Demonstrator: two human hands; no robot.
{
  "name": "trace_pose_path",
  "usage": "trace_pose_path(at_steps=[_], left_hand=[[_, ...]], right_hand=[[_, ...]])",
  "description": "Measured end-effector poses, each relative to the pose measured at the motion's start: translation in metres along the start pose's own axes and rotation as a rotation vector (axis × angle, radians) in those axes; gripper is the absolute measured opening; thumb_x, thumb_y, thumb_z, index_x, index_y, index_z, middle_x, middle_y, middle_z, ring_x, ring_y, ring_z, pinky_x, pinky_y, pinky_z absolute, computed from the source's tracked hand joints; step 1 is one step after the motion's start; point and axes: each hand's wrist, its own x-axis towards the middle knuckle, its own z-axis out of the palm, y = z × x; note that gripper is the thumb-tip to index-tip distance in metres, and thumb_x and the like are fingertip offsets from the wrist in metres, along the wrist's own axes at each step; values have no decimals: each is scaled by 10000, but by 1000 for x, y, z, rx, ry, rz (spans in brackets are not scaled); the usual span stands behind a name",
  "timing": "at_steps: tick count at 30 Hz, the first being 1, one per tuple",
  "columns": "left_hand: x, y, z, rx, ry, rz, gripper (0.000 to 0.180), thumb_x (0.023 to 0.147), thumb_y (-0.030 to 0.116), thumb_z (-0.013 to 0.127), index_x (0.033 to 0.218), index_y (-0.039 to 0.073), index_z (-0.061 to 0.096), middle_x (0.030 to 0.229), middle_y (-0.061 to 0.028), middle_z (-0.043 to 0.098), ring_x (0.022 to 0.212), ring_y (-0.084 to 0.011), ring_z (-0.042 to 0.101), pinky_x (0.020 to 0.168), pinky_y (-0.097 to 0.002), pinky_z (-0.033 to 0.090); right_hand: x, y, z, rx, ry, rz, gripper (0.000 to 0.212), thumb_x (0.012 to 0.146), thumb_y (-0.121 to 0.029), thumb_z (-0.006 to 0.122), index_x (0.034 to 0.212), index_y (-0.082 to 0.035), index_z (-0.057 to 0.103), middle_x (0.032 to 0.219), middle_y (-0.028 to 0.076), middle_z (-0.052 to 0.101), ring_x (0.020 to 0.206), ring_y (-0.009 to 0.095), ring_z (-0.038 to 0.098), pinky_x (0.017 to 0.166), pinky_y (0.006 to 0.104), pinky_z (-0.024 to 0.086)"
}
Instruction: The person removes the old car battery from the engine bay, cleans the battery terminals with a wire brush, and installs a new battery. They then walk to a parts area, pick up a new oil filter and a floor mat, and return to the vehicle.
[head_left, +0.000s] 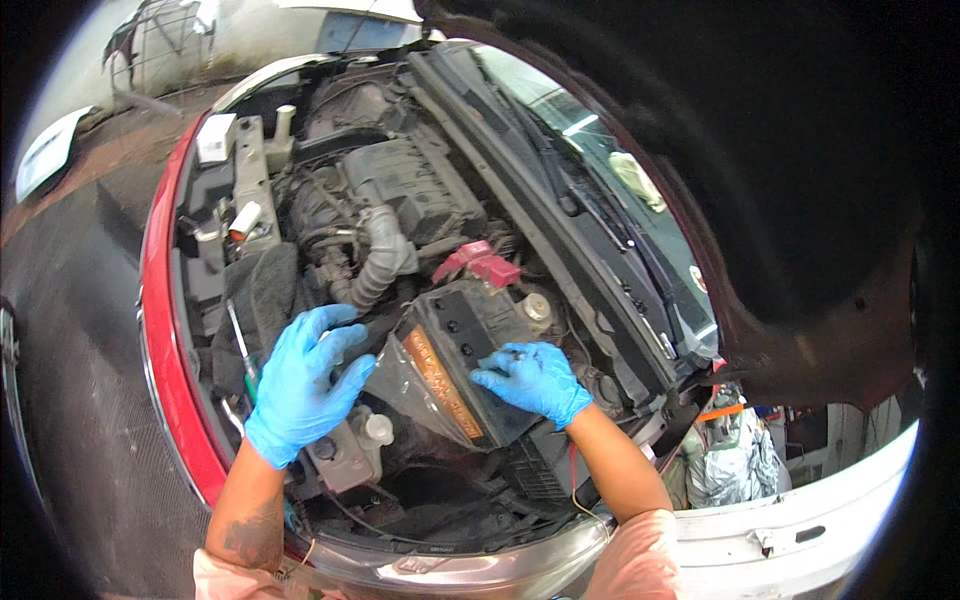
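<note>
A car battery [465, 345] with a dark top, a row of round caps and an orange label sits in the engine bay. My right hand [535, 382], in a blue glove, rests over its near top edge, thumb and fingers pinched together. Whatever they hold, if anything, is too small to make out. My left hand [308, 385], also gloved in blue, hovers left of the battery with fingers apart and nothing in them. Beside it, a screwdriver [242, 345] with a green handle leans on a dark cloth [265, 290]. A red terminal cover [490, 265] lies behind the battery.
A ribbed grey air hose [380, 262] curves toward the engine [410, 190]. Below my left hand stands a white-capped reservoir [377, 430]. A white box [216, 138] and a white-and-orange tube [245, 220] lie along the front. The raised hood [790, 200] overhangs the right side.
</note>
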Motion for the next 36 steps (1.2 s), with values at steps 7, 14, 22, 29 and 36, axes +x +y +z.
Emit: trace_pose_path(at_steps=[7, 14, 22, 29, 36], left_hand=[[-1, -4, 7, -15, 30, 4, 325, 805, 103, 796, 1098, 18, 685, 1199, -180, 647, 1080, -371, 640, 919, -441, 522], [-2, -3, 6, -33, 33, -19, 347, 776, 64, 807, 1091, 14, 671, 1189, -186, 648, 1076, -371, 639, 917, -440, 523], [-2, -2, 6, -15, 35, -1, 337, 786, 95, 805, 1089, 20, 678, 1185, -186, 647, 1072, -374, 640, 917, -442, 522], [-2, -2, 6, -22, 23, -28, 323, 783, 64, 798, 1078, 4, 681, 1182, -192, 646, 1076, -372, 642, 927, -435, 522], [0, -3, 4, -30, 29, -22, 325, 785, 74, 801, 1081, 3, 687, 1186, -190, 648, 1073, -371, 643, 919, -436, 525]], right_hand=[[4, 3, 4, -31, 45, -46, 319, 952, -417, 660, 1018, -125, 770, 921, 99, 721, 791, 339, 714, 710, 454, 577], [3, 95, -37, -158, 672, 392, 273, 1002, -298, 550, 1019, -98, 736, 948, 169, 748, 812, 403, 713, 729, 509, 577], [-50, 219, -55, -161, 515, 818, 369, 915, -216, 621, 1256, -97, 694, 1250, 178, 707, 1150, 364, 679, 998, 460, 534], [-48, 217, -53, 13, 486, 945, 364, 876, -233, 679, 1219, -118, 717, 1200, 148, 737, 1141, 340, 689, 972, 449, 542], [-50, 233, -48, 182, 510, 936, 279, 845, -279, 706, 1070, -143, 796, 1133, 164, 755, 1098, 336, 713, 975, 421, 544]])
